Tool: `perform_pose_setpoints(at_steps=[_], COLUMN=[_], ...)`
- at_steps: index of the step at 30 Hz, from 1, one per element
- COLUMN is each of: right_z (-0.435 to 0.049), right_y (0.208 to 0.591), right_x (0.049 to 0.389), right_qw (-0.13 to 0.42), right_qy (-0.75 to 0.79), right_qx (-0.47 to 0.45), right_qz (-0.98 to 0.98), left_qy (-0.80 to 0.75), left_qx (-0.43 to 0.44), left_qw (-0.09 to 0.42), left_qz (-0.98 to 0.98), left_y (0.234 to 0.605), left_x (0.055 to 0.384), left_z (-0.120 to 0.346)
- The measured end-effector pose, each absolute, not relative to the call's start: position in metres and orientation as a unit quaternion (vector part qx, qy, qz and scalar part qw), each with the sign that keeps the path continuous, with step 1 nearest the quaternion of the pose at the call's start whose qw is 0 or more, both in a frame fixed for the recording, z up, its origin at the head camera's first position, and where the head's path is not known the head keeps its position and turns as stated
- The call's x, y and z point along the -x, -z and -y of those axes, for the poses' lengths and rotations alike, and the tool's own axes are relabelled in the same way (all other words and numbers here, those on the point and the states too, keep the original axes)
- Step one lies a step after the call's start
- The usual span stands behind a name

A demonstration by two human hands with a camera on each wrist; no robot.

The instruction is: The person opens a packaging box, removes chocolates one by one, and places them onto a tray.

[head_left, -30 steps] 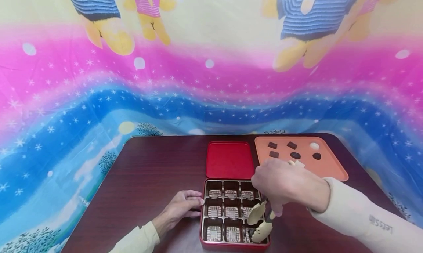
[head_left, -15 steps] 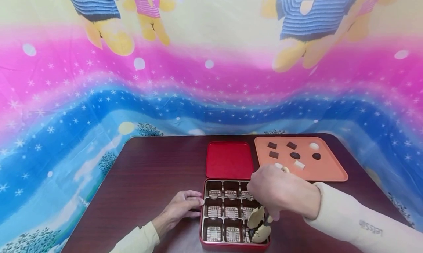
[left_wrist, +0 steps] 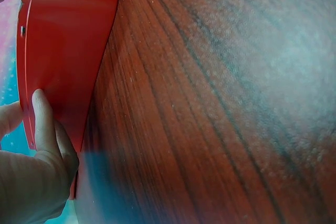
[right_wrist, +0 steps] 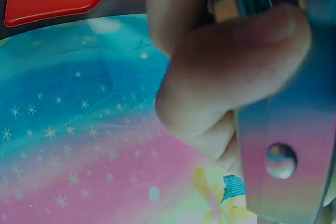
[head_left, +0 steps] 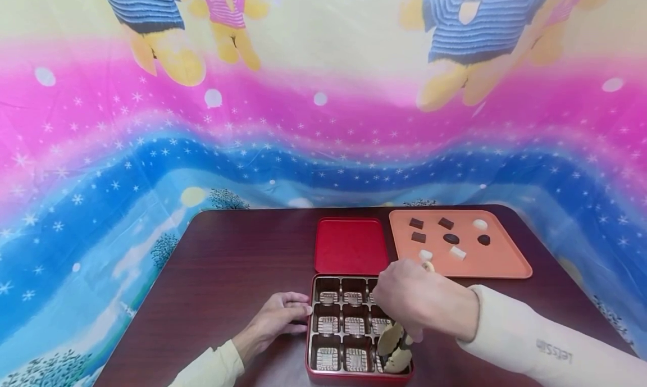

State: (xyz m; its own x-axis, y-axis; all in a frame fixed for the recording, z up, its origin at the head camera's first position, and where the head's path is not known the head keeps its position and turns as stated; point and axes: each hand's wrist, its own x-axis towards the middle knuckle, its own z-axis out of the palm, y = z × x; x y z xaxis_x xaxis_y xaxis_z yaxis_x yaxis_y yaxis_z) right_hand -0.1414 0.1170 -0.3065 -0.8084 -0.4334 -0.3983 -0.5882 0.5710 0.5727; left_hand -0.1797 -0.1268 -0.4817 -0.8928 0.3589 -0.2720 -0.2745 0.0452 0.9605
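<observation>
My right hand [head_left: 411,297] grips metal tongs [head_left: 397,362] with cream, scalloped tips, their handle [right_wrist: 291,124] filling the right of the right wrist view. The tips point down into the near right compartment of a red tin [head_left: 309,347] with a brown divided insert. Something dark shows between them; whether it is a chocolate, I cannot tell. At the tin's left side rests my left hand [head_left: 278,319], thumb at the rim and fingers against the red wall [left_wrist: 68,40]. The other compartments in sight hold nothing; my right hand partly covers the far right one.
Behind the tin lies a red lid [head_left: 351,245]. To its right, an orange tray [head_left: 495,263] carries several dark chocolates [head_left: 451,238] and white pieces [head_left: 458,253]. The dark wooden table [head_left: 242,252] meets a printed cloth [head_left: 323,123] at the back.
My right hand has moved left and towards me, uncovering two white pieces on the tray. The tong tips have drawn closer together in the compartment. My left hand stays put.
</observation>
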Motion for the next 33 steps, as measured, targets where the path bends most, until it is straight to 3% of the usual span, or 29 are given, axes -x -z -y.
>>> perform_pose_setpoints(at_steps=[18, 33], right_z=[-0.119, -0.137], right_y=[0.317, 0.278], right_x=[0.142, 0.15], right_qw=[0.064, 0.122], right_qy=[-0.38, -0.262], right_qx=[0.33, 0.311], right_qz=[-0.862, -0.905], left_qy=[-0.69, -0.692], left_qx=[-0.027, -0.029], left_qw=[0.227, 0.23], left_qz=[-0.687, -0.684], left_y=[0.48, 0.48], left_x=[0.18, 0.179], left_z=[0.127, 0.126])
